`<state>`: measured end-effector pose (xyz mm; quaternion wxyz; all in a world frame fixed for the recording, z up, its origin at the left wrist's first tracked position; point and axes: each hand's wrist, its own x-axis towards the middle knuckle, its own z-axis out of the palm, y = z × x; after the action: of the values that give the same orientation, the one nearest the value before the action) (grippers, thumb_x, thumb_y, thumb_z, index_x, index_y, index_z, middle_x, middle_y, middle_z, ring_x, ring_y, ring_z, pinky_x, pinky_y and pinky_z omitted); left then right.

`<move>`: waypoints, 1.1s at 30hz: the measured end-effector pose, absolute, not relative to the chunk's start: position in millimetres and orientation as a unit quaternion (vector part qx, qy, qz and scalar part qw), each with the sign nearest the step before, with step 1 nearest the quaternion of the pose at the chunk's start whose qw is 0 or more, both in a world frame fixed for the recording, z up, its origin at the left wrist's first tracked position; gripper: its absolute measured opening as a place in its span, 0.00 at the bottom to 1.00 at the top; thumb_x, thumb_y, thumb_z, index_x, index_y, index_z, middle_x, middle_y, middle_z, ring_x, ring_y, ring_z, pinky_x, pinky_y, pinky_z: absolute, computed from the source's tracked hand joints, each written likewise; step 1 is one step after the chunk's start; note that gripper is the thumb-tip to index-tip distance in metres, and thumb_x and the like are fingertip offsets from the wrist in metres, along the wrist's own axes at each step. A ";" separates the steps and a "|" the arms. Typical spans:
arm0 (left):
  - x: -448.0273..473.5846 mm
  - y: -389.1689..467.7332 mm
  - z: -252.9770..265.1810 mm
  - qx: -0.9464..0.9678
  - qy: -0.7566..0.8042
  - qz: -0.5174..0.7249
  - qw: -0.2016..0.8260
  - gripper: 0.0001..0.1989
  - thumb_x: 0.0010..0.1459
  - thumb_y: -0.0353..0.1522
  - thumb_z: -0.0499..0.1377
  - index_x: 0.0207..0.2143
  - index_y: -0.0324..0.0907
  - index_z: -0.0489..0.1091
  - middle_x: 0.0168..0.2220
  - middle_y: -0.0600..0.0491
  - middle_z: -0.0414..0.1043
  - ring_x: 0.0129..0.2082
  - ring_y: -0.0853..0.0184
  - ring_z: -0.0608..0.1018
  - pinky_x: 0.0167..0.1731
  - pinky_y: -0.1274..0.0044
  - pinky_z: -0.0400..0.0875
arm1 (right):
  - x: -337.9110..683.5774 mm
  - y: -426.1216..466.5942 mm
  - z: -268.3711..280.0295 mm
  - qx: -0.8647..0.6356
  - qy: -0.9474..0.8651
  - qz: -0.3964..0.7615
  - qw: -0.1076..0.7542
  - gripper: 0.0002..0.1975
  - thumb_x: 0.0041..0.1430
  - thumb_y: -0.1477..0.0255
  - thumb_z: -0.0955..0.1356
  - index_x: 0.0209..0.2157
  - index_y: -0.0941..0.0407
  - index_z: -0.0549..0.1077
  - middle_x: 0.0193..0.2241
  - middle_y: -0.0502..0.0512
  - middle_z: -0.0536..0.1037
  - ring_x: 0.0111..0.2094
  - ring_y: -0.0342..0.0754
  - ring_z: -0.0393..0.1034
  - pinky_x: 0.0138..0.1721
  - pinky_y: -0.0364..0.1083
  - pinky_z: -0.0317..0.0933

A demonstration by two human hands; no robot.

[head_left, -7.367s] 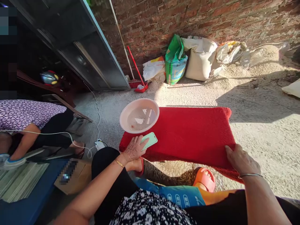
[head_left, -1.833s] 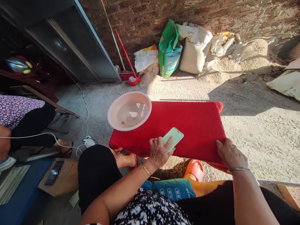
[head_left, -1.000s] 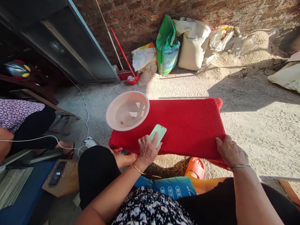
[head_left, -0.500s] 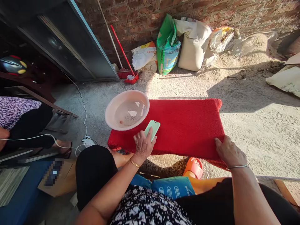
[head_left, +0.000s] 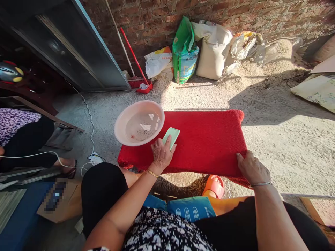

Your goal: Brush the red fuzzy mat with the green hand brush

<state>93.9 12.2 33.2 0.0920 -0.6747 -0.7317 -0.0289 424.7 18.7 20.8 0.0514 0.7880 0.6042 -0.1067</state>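
Note:
A pale green phone or phone case (head_left: pixel 172 134) lies on the red cloth-covered bench (head_left: pixel 206 136). My left hand (head_left: pixel 162 152) is over its near end, with the index finger stretched along it and the thumb and other fingers at its sides. At the near right corner of the bench, my right hand (head_left: pixel 253 168) grips the edge, thumb on top of the cloth; some of its fingers are hidden. A pink basin (head_left: pixel 119 130) of water stands on the left end of the bench, just beyond my left hand. Something small and reddish is in the water.
A red dustpan (head_left: pixel 144 88) and long handles lean by the metal door. Along the brick wall stand a green sack (head_left: pixel 181 59) and a white sack (head_left: pixel 213 55). At left, a white cord reaches a power strip (head_left: pixel 95 158), near another person's leg (head_left: pixel 28 143).
My left hand has pushed the green phone a little away from me across the red cloth. My right hand stays at the corner. The view has shifted slightly.

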 end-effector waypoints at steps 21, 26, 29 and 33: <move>127.3 19.9 22.4 -0.718 -0.692 -0.030 0.072 0.30 0.62 0.49 0.49 0.63 0.50 0.55 0.41 0.45 0.60 0.40 0.56 0.65 0.39 0.66 0.57 | 379.2 26.3 17.9 0.817 0.573 -0.022 -0.063 0.36 0.63 0.50 0.51 0.64 0.56 0.55 0.52 0.75 0.63 0.49 0.66 0.63 0.44 0.63 0.57; 168.4 -13.7 17.7 -0.829 -0.554 -0.059 0.033 0.30 0.61 0.51 0.48 0.64 0.53 0.53 0.42 0.46 0.59 0.40 0.58 0.64 0.41 0.66 0.57 | 379.0 26.9 17.6 0.816 0.574 -0.021 -0.064 0.36 0.63 0.49 0.50 0.64 0.57 0.56 0.53 0.75 0.63 0.49 0.67 0.64 0.44 0.63 0.57; 153.7 -1.3 25.1 -0.800 -0.596 -0.064 0.046 0.29 0.62 0.50 0.47 0.64 0.53 0.53 0.43 0.46 0.59 0.40 0.58 0.64 0.42 0.65 0.57 | 378.7 26.8 17.9 0.816 0.574 -0.024 -0.065 0.36 0.63 0.50 0.51 0.64 0.57 0.56 0.53 0.75 0.63 0.49 0.67 0.63 0.45 0.63 0.57; 111.9 30.4 32.0 -0.695 -0.713 -0.045 0.082 0.29 0.63 0.49 0.45 0.63 0.49 0.56 0.41 0.44 0.60 0.41 0.56 0.65 0.39 0.67 0.57 | 378.0 26.9 18.9 0.819 0.569 -0.033 -0.064 0.35 0.63 0.50 0.51 0.64 0.57 0.56 0.54 0.75 0.62 0.50 0.67 0.63 0.45 0.63 0.56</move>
<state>111.9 30.4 32.0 0.0816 -0.6946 -0.7134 -0.0447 378.0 26.9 18.9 -0.0636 0.8193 0.5689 -0.0332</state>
